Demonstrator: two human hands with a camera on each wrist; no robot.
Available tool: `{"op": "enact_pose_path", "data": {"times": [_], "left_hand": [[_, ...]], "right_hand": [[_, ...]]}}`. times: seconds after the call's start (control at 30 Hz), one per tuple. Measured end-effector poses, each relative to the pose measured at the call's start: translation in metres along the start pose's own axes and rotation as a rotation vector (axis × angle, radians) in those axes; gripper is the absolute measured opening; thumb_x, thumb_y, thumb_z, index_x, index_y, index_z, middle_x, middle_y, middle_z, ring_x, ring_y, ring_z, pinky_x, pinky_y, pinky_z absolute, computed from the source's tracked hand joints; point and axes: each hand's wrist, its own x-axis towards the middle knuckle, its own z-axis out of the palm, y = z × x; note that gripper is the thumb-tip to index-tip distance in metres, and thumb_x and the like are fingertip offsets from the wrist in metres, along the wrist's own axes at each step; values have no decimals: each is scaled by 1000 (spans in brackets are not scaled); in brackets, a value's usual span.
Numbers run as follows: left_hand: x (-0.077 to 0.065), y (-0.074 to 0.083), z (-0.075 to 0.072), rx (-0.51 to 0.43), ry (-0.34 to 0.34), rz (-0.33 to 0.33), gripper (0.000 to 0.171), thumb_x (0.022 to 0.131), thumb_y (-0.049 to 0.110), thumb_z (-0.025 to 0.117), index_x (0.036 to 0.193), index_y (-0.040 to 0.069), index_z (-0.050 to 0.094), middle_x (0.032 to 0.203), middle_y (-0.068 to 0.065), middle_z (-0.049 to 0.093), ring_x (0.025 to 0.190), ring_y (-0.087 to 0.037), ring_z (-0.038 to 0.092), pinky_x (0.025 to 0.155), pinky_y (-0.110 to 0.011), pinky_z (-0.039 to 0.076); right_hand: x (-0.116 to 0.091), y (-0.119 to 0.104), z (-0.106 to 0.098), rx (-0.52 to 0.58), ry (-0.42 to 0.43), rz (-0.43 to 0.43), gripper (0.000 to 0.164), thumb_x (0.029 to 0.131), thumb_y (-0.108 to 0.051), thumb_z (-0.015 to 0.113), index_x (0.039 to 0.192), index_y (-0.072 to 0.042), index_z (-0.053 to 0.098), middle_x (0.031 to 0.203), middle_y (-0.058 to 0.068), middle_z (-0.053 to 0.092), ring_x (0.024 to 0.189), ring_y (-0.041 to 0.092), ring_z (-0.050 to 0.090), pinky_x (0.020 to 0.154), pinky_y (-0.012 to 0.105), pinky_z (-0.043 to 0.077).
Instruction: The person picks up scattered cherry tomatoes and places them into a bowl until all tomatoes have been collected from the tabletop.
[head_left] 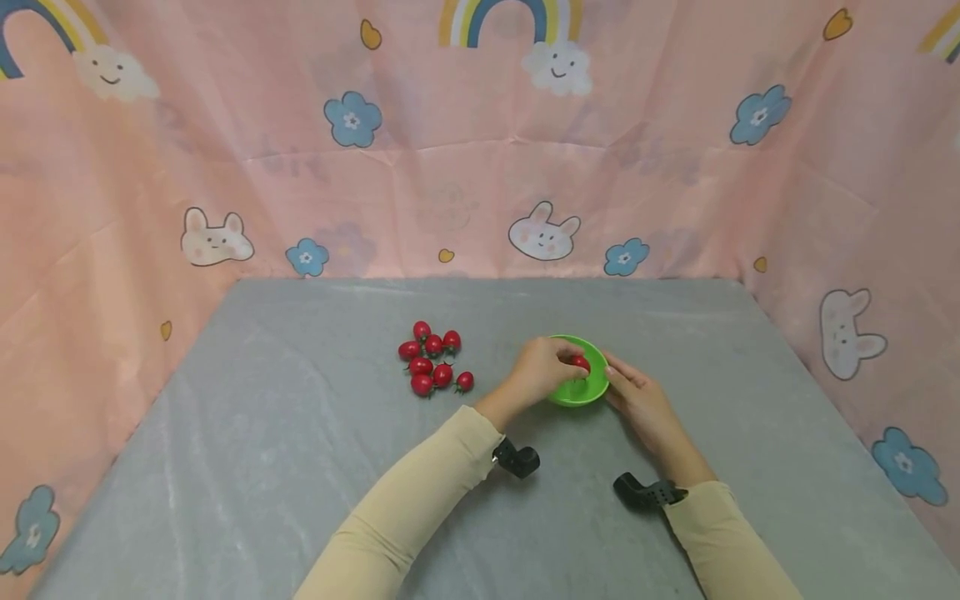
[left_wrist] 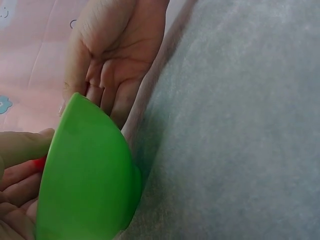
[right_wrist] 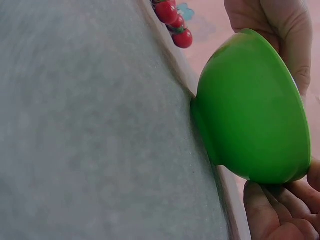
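Note:
In the head view a small green bowl (head_left: 577,398) stands on the grey table. My left hand (head_left: 542,368) reaches over its left rim and pinches a red cherry tomato (head_left: 580,364) inside it. At the bowl's right side, my right hand (head_left: 639,407) grips the wall, thumb at the rim and fingers along the outside. Seen from the left wrist, the bowl (left_wrist: 90,175) hides most of the tomato (left_wrist: 39,163). The right wrist view has the right hand's fingers (right_wrist: 262,212) against the underside of the bowl (right_wrist: 250,110).
Several cherry tomatoes (head_left: 442,375) with green stems lie in a loose group left of the bowl. Grey cloth covers the table (head_left: 300,467). A pink patterned curtain (head_left: 420,192) hangs behind the table and along both sides.

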Motion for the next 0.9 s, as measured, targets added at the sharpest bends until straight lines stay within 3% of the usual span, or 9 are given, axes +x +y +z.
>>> {"op": "enact_pose_path", "data": {"times": [0.4,0.6,0.9], "left_hand": [[2,0,-2,38,-31,14,27,86,21,79,111,11,76,107,0,77,95,-9,67,75,-17,49],[3,1,-1,107,-67,3,31,86,24,78,115,13,75,112,2,76,103,-10,67,81,-19,51],[3,3,-1,130,-83,-12,33,87,25,78,118,15,74,115,3,75,108,-10,66,84,-19,51]], "right_hand": [[1,-2,1,-2,-2,7,62,106,-34,45,155,-1,26,164,16,22,107,-23,52,95,9,46],[-1,-3,0,-13,-7,9,63,105,-36,46,155,-3,27,164,16,22,109,-22,51,94,9,47],[-1,-1,-1,-10,-8,13,66,104,-39,47,156,-3,27,164,15,22,112,-22,50,94,9,46]]}}
